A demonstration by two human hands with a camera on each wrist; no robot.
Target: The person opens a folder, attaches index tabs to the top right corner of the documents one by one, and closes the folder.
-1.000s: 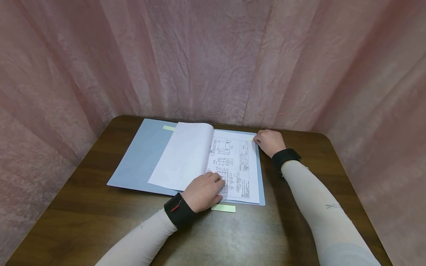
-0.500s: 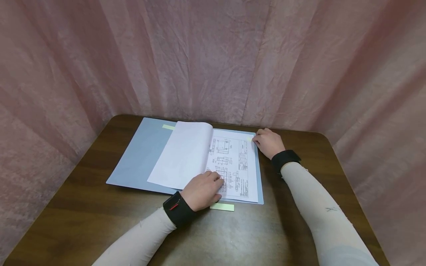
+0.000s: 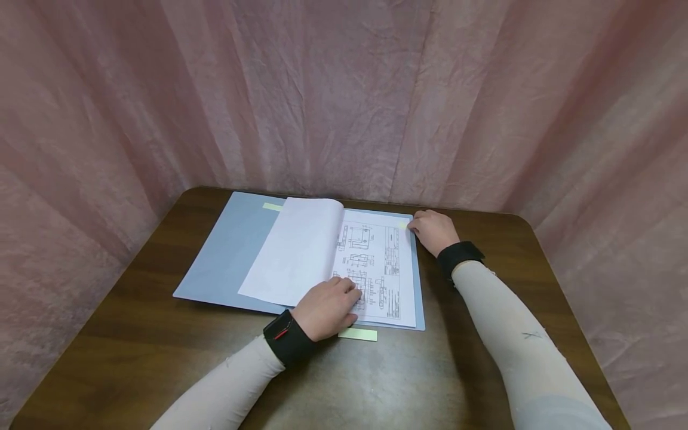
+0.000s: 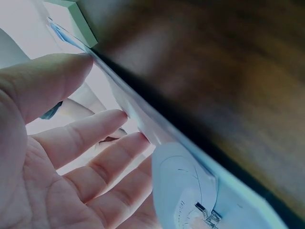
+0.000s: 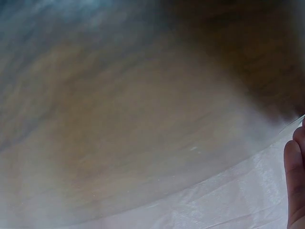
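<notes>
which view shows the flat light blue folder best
The head view: it shows both covers of the folder, partly under white paper. The left wrist view catches only an edge portion; the right wrist view shows none.

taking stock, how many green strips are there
3: one strip on the left cover, another strip on the page by the right hand, one on the table; more may be hidden
</notes>
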